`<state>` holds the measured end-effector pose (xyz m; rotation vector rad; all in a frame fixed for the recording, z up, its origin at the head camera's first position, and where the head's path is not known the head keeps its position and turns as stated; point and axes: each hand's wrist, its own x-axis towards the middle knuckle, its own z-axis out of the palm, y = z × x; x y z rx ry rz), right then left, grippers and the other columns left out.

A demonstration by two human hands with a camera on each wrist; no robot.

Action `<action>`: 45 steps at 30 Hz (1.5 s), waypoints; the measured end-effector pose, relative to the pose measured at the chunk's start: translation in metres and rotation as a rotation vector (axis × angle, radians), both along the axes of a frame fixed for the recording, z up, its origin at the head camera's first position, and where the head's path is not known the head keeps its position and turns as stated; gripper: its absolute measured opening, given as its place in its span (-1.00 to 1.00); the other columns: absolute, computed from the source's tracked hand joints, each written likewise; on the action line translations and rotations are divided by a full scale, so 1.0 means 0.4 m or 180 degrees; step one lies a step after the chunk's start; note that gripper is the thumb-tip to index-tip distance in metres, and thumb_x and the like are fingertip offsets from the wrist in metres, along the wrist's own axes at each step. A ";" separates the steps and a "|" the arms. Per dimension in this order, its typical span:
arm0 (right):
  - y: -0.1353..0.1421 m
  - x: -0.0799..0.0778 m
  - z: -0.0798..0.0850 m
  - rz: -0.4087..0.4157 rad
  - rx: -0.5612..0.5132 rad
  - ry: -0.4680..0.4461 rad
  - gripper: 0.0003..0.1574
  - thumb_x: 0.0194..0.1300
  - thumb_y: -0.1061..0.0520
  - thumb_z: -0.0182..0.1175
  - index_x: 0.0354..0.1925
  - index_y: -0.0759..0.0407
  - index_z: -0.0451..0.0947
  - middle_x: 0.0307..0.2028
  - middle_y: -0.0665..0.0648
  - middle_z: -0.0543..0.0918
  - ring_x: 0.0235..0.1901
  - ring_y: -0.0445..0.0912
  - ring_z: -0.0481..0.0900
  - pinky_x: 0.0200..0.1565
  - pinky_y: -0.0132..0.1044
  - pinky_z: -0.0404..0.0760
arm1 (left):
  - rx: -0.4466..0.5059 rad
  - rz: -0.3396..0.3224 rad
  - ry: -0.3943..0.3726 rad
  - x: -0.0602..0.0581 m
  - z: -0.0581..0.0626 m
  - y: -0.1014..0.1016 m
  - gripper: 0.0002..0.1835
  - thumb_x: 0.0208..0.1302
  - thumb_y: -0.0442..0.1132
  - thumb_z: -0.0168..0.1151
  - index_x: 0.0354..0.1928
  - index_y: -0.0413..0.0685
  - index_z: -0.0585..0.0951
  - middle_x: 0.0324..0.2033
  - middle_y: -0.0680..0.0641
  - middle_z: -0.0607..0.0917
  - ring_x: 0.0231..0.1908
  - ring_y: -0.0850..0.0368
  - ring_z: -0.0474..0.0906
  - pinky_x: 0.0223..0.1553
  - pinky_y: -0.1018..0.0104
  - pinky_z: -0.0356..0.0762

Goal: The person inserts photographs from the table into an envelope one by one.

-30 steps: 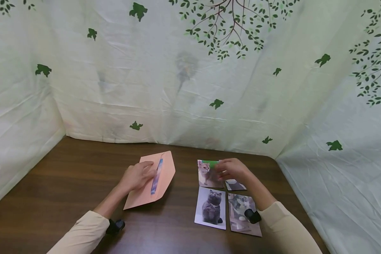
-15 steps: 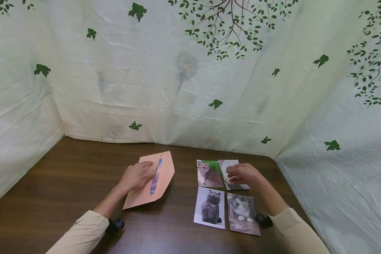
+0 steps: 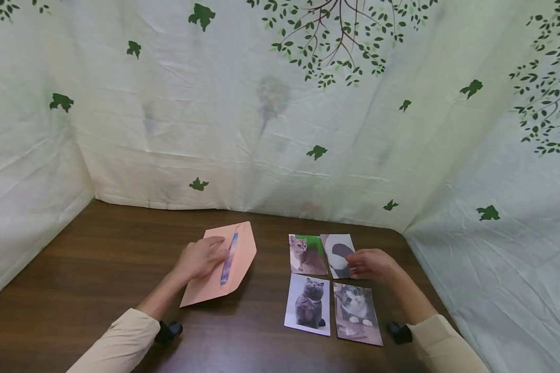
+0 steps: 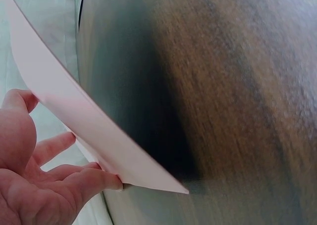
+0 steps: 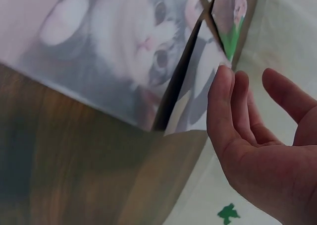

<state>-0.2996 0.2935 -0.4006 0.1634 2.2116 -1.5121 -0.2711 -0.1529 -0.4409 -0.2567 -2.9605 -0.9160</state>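
Observation:
My left hand (image 3: 204, 260) rests on a salmon-pink envelope (image 3: 242, 259) at the left middle of the table. A blue-purple strip (image 3: 229, 259) shows at the envelope's opening. In the left wrist view, the fingertips touch the spread pink paper (image 4: 89, 121), which tilts above its shadow. My right hand (image 3: 372, 264) is at the right edge of a grey-and-white photo card (image 3: 337, 244), fingers loosely bent and holding nothing. Left of that card lies a kitten photo with a green background (image 3: 305, 256). Below are a dark grey cat photo (image 3: 308, 305) and a grey-and-white kitten photo (image 3: 354, 316).
The brown wooden table (image 3: 116, 248) runs back to a white curtain (image 3: 214, 129) printed with green leaves. The four-sided card group has narrow gaps between its photos. Dark wrist cameras (image 3: 168, 333) sit below both hands.
My right hand has moved right and slightly towards me, off the green-background kitten photo and across the grey-and-white card, uncovering more of it. My left hand and the envelope stay put.

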 end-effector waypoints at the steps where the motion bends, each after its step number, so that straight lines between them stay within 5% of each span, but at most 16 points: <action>1: 0.006 0.002 -0.001 0.0023 0.0014 -0.0004 -0.48 0.48 0.19 0.10 0.22 0.58 0.38 -0.12 0.25 0.66 -0.24 -0.06 0.69 -0.12 -0.23 0.72 | 0.0007 0.0005 -0.0008 0.000 0.000 0.000 -0.43 0.47 0.00 0.08 0.33 -0.26 0.51 0.25 -0.37 0.58 0.21 -0.48 0.49 0.18 -0.27 0.43; 18: 0.105 0.016 -0.029 0.0051 0.0052 0.0020 -0.44 0.48 0.19 0.11 0.24 0.63 0.38 -0.17 0.17 0.72 -0.26 -0.08 0.71 -0.13 -0.22 0.72 | 0.0019 0.0009 0.0013 0.001 0.004 0.000 -0.43 0.46 0.00 0.09 0.32 -0.26 0.53 0.23 -0.37 0.59 0.20 -0.51 0.48 0.17 -0.28 0.43; 45: 0.160 0.034 -0.046 0.0043 0.0279 -0.0238 -0.53 0.46 0.24 0.07 0.15 0.62 0.46 -0.23 0.18 0.64 -0.30 -0.07 0.66 -0.11 -0.18 0.72 | -0.0077 -0.0026 0.0027 0.000 0.001 0.001 -0.44 0.47 0.01 0.06 0.32 -0.25 0.53 0.24 -0.37 0.59 0.20 -0.51 0.48 0.17 -0.28 0.42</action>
